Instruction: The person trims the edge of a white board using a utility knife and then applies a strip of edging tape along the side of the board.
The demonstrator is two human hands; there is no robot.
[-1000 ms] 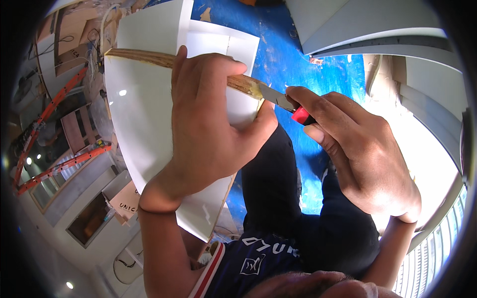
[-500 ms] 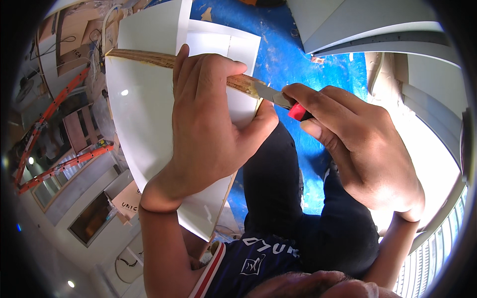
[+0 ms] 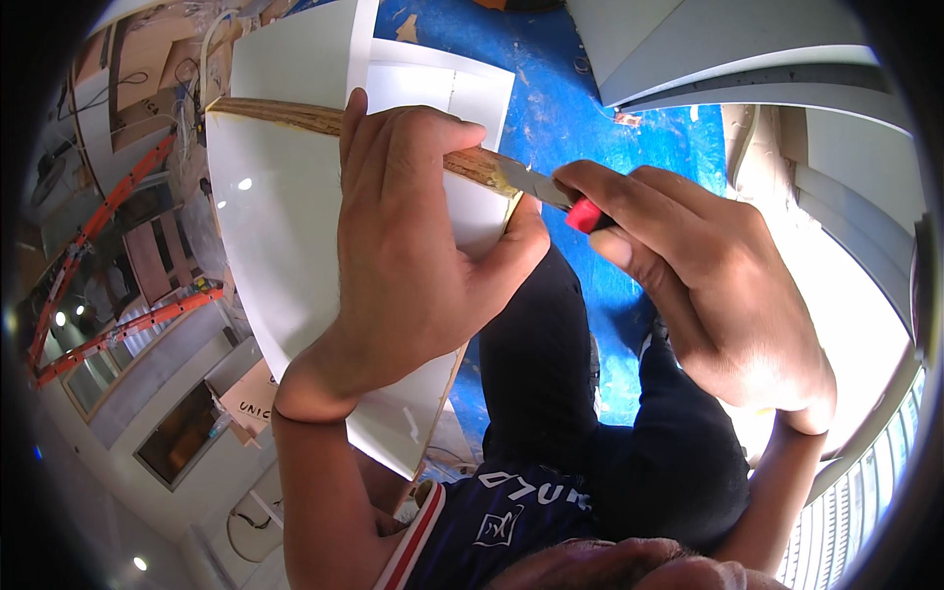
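Head view, our left hand [image 3: 403, 236], fingers clamped over glossy panel [image 3: 280, 246], streaky wooden edge [image 3: 482, 168], right hand [image 3: 723, 285], fingers clamped on flat-bladed knife [image 3: 549, 191]

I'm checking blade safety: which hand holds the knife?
The right hand, gripping the red-and-black knife; the left hand lies across the brown edge of the white panel.
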